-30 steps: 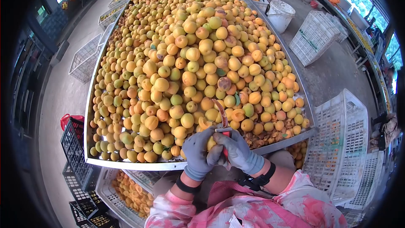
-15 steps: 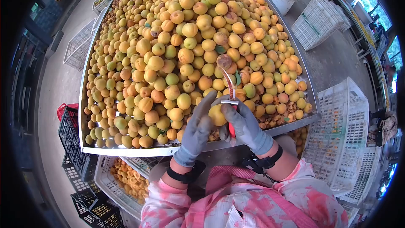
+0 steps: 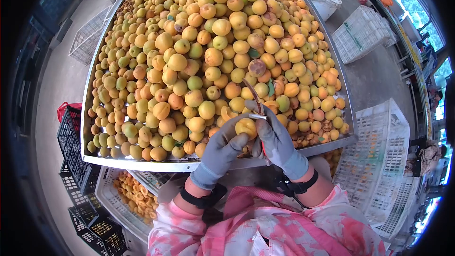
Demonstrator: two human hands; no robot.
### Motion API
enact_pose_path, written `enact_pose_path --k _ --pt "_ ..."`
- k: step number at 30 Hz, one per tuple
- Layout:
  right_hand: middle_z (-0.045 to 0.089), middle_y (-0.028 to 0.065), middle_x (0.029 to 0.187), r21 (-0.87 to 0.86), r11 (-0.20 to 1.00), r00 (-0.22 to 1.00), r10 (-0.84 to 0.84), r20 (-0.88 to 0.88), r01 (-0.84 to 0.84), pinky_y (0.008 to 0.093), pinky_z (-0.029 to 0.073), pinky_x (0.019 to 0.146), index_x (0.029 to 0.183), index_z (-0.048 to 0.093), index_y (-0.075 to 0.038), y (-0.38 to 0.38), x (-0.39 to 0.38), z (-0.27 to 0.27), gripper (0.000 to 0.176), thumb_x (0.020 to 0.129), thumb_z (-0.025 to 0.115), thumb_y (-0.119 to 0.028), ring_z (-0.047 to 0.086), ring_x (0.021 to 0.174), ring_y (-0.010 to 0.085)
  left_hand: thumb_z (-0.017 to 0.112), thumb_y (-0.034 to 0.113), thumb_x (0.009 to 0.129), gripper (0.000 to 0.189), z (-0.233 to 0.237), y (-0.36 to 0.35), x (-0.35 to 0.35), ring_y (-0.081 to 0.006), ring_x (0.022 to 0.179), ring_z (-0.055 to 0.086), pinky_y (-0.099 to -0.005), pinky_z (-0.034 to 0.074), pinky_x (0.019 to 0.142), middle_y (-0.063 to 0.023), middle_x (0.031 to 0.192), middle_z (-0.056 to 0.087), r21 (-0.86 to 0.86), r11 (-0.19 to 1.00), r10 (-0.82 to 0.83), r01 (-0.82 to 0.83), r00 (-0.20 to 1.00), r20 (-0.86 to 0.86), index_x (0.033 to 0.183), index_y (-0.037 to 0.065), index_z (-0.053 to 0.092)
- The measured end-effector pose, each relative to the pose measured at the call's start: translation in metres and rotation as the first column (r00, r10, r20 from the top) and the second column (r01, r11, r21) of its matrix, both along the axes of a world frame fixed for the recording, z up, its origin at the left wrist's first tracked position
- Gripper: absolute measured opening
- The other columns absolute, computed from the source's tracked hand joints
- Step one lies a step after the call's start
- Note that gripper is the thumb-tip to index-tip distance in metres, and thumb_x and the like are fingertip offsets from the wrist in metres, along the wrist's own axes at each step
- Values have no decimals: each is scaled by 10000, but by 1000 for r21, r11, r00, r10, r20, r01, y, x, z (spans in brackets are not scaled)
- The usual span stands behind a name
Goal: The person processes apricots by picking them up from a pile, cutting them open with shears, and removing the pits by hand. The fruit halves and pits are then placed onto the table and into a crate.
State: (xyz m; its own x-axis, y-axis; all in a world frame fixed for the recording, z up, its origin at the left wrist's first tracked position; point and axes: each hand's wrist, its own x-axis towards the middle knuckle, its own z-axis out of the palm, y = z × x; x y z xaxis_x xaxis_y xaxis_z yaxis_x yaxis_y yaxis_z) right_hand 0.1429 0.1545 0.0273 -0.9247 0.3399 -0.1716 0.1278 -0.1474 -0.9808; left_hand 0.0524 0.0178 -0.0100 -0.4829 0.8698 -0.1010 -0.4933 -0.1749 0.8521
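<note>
My left hand (image 3: 220, 147), in a grey glove, has its fingers closed round a yellow apricot (image 3: 245, 127) just above the tray's near edge. The apricot's upper side seems to show a cut face. Close beside it, my right hand (image 3: 280, 140), gloved too, grips a curved knife (image 3: 255, 96) with a red handle, mostly hidden in the palm. The thin blade points away from me over the heap of apricots (image 3: 189, 57). An orange cut piece of apricot (image 3: 228, 113) lies on the heap just beyond my left hand.
A metal-rimmed tray (image 3: 142, 165) bears the heap. Below its near edge, a white crate (image 3: 105, 189) holds apricot halves. Black crates (image 3: 76, 147) stand at the left, a large white crate (image 3: 374, 151) at the right. Farther back are stacked white crates (image 3: 361, 33) and a white bucket (image 3: 326, 1).
My left fingers, stretched out before, have closed round the apricot, whose upper side now faces me. The knife's blade has turned and shows more edge-on. The whole view has shifted slightly.
</note>
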Motion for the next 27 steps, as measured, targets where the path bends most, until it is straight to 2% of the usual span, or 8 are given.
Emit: enact_pose_path --k 2,4,5,6,8,9,19,27 --pt "532 -6 788 51 999 1000 3 -31 -1 196 400 455 1300 456 -35 1 1 1 486 984 455 -405 469 487 39 670 354 869 709 -2 1 -2 -182 1096 566 -295 496 907 -116 1250 536 10 990 142 -142 990 26 1398 3 354" --pt "546 -18 740 113 992 999 -43 -27 46 187 384 465 1199 538 -28 4 8 4 452 979 460 -415 467 516 19 673 328 869 705 -4 -1 -8 -199 1097 573 -304 507 897 -131 1265 530 33 982 181 -184 981 67 1401 3 344" --pt "559 22 672 159 987 999 -28 20 24 240 409 487 1112 575 -12 7 13 1 401 975 486 -378 519 526 101 677 303 869 703 -4 -2 -11 -215 1099 579 -314 518 888 -146 1280 525 50 975 210 -217 972 108 1405 4 334" --pt "559 22 672 162 987 1000 -17 13 15 240 409 487 1112 575 -12 7 14 3 401 975 486 -378 519 526 101 677 303 869 703 -3 -3 -13 -215 1099 579 -314 518 888 -146 1280 525 55 972 220 -227 970 103 1405 4 334" --pt "573 106 680 542 834 993 115 13 -104 320 442 526 1093 574 1 5 14 5 358 963 514 -327 581 575 240 673 278 873 687 -2 -5 -16 -246 1135 570 -326 509 913 -172 1302 514 102 974 190 -205 973 133 1404 3 334" --pt "584 180 728 590 799 993 115 33 -112 385 459 569 1115 556 3 3 14 0 349 943 542 -300 602 650 362 673 278 873 687 -2 -4 -16 -246 1135 570 -326 509 913 -172 1302 514 103 973 195 -209 972 130 1404 3 334" --pt "628 189 770 765 642 998 69 -4 -42 412 479 551 1151 541 -23 -3 13 -13 360 916 582 -293 633 679 365 665 322 873 719 3 -3 -13 -274 1178 544 -354 479 963 -185 1317 507 97 985 132 -145 983 126 1416 4 318" --pt "636 174 772 823 528 975 56 216 -213 391 493 582 1168 533 -31 -6 11 -4 347 933 548 -285 646 707 352 681 325 861 712 -1 -6 -16 -264 1176 547 -361 469 974 -176 1306 521 84 986 139 -143 989 52 1393 -17 352"
